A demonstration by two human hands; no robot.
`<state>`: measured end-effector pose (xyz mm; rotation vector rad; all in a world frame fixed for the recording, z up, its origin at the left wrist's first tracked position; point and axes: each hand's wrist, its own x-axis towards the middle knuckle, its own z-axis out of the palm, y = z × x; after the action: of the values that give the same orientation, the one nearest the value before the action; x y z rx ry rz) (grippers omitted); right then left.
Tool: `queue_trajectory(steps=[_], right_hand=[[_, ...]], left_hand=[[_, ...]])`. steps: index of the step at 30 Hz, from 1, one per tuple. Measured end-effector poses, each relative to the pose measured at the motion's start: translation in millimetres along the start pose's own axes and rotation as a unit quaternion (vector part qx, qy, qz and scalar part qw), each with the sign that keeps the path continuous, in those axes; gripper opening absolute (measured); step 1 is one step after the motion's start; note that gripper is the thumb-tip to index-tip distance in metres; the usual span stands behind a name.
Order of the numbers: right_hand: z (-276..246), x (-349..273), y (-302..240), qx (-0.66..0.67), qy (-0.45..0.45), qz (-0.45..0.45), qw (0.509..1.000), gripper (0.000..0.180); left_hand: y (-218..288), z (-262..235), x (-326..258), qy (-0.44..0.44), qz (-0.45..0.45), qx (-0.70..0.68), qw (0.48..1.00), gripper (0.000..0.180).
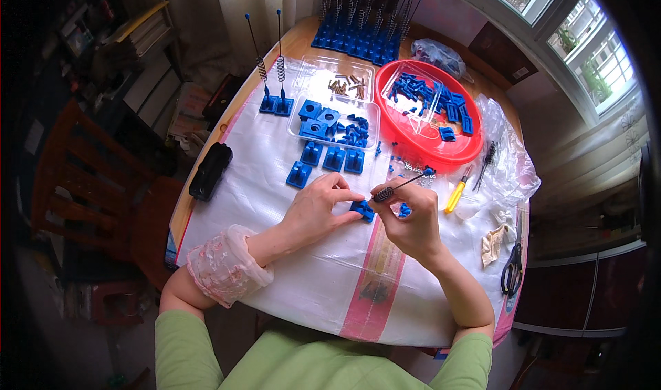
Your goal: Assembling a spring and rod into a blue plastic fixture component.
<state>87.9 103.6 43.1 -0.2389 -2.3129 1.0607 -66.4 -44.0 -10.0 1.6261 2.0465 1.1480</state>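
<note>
My left hand (pixel 311 207) grips a small blue plastic base (pixel 363 211) between thumb and fingertips, low over the white table cover. In my right hand (pixel 416 221), thumb and fingers pinch a dark coil spring (pixel 384 194) on a thin rod; the rod tilts up to the right and ends in a blue tip (pixel 429 171). The spring's lower end is beside the base, and whether they touch I cannot tell. Several matching blue bases (pixel 299 174) lie just beyond my left hand. Part of another blue piece (pixel 405 211) shows behind my right fingers.
Clear plastic boxes hold blue parts (pixel 352 131) and brass-coloured pins (pixel 349 85). A red basin (pixel 475 149) carries more blue pieces. Finished-looking spring assemblies (pixel 281 80) stand at the left and back. A yellow-handled screwdriver (pixel 454 197), scissors (pixel 511 269) and a black case (pixel 211 171) lie around.
</note>
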Motion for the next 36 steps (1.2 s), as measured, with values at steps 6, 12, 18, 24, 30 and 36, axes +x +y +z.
queue_trajectory(steps=[6,12,18,24,30,36], right_hand=[[0.2,0.6,0.0,-0.003,-0.004,0.009,1.000,0.015],[2.6,0.6,0.1,0.002,0.007,0.008,1.000,0.015],[1.5,0.6,2.9,-0.002,0.001,0.012,1.000,0.015],[2.5,0.8,4.3,0.011,0.004,0.016,1.000,0.015],[3.0,0.9,6.0,0.021,0.002,0.011,1.000,0.014],[1.9,1.0,7.0,0.016,-0.001,0.008,1.000,0.014]], left_hand=[[-2.1,0.2,0.2,-0.004,-0.003,0.004,1.000,0.030],[-3.0,0.2,0.5,-0.003,0.002,0.004,1.000,0.028],[-4.2,0.5,-0.3,-0.005,0.010,0.008,1.000,0.033],[-7.4,1.8,-1.1,-0.002,0.022,0.003,1.000,0.032],[-6.1,0.3,-0.5,-0.006,0.017,0.004,1.000,0.031],[-5.5,-0.4,-0.4,-0.011,0.011,0.003,1.000,0.031]])
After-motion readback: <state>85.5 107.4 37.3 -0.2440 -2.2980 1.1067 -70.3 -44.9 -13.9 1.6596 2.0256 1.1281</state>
